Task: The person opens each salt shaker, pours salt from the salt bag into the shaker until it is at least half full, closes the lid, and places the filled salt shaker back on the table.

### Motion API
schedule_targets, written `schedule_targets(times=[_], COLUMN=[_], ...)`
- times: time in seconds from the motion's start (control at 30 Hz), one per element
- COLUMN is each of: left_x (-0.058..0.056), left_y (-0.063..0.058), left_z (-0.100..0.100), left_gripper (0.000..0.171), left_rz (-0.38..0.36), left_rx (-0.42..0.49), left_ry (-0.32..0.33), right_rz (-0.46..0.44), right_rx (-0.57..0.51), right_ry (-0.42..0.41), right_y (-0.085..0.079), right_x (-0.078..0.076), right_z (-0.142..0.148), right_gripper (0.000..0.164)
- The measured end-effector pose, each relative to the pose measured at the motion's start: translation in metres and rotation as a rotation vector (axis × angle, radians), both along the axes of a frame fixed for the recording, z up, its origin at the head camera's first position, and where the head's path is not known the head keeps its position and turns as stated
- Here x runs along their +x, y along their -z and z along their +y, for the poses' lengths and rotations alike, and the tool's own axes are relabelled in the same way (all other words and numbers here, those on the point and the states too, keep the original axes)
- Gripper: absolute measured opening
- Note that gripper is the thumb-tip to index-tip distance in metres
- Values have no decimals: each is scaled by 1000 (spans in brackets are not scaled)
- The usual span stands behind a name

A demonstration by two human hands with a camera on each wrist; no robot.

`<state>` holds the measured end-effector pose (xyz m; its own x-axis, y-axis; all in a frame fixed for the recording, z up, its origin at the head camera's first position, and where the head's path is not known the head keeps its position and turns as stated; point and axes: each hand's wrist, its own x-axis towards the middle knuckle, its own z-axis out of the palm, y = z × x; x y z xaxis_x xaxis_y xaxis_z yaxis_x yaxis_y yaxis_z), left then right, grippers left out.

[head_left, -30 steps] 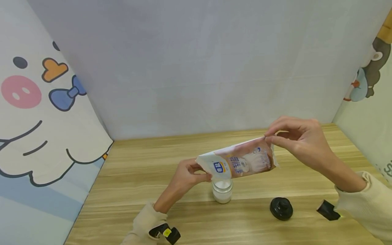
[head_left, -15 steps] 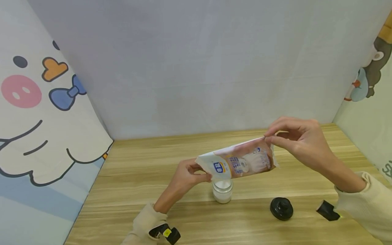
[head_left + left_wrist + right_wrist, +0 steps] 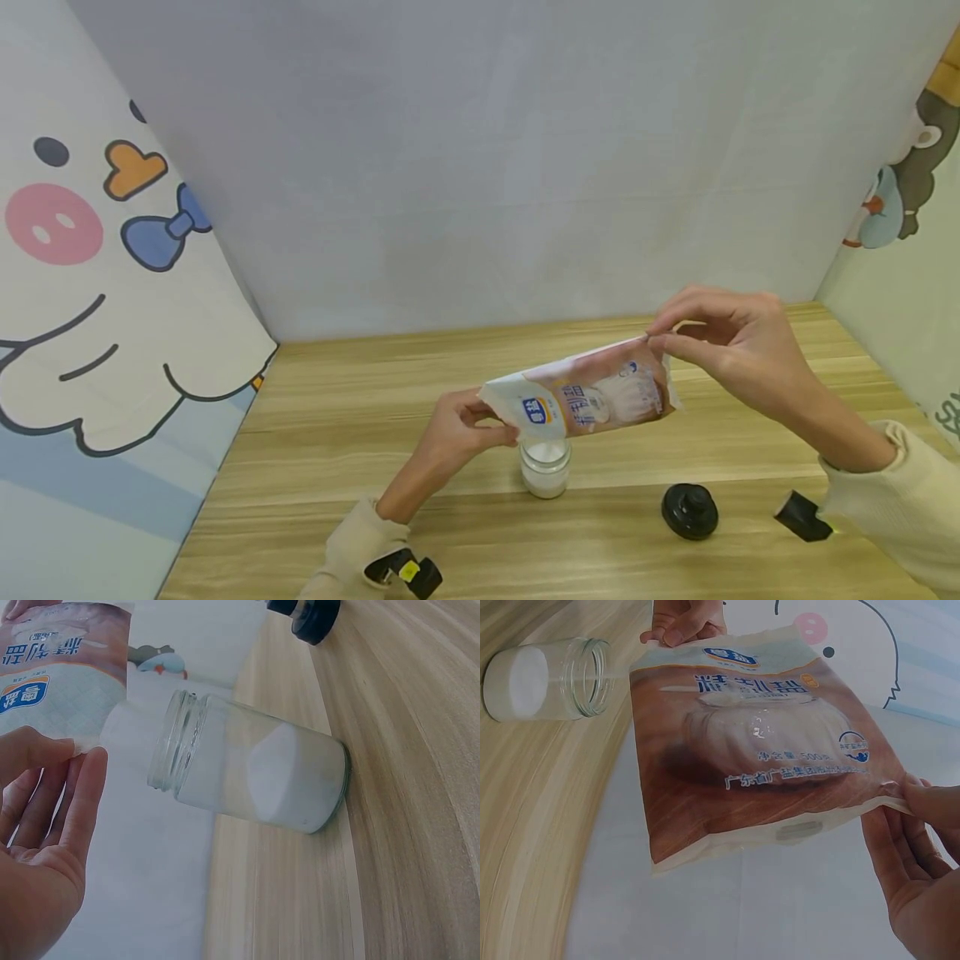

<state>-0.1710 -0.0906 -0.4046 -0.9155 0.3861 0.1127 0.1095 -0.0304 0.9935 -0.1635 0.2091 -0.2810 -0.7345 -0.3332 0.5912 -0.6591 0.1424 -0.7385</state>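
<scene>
A brown-and-white bag of salt is held tilted above a glass jar, its opened end lower and over the jar's mouth. My left hand pinches the bag near that end between thumb and fingers. At the raised far corner, my right hand pinches the bag's bottom edge. From the bag a faint white stream of salt runs into the jar. White salt lies piled in the lower part of the jar, which stands upright on the table.
A round black lid with a knob lies on the wooden table right of the jar. Behind the table hangs a pale grey cloth. Panels with cartoon prints stand at both sides.
Both hands and the bag have stayed nearly still over the jar. The lid has not moved.
</scene>
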Motion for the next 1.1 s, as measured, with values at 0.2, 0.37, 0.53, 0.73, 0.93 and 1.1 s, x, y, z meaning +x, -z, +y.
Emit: schedule_targets(times=[0.2,0.37,0.53,0.73,0.93,1.1], left_x=[1,1,0,0,0,0], left_y=[-1,-1,0,1,1,1], left_z=[1,1,1,0,0,1], left_gripper=[35,35,35,35,35,35], left_rz=[1,4,4,2,3,2], left_rx=[-5,-1,-3,-6,0,8], left_ry=[-15,-9,-9,-10,-10,-12], right_rz=[-42,-48,-31,-12,-6,-3], right_rx=[21,30,22,-3,-5,5], right_ry=[46,58,39,2,-8,3], right_y=[-2,-2,-1,0,1,0], right_x=[2,2,1,0,0,0], right_z=[0,0,0,0,0,0], right_gripper=[19,18,18,18,18,18])
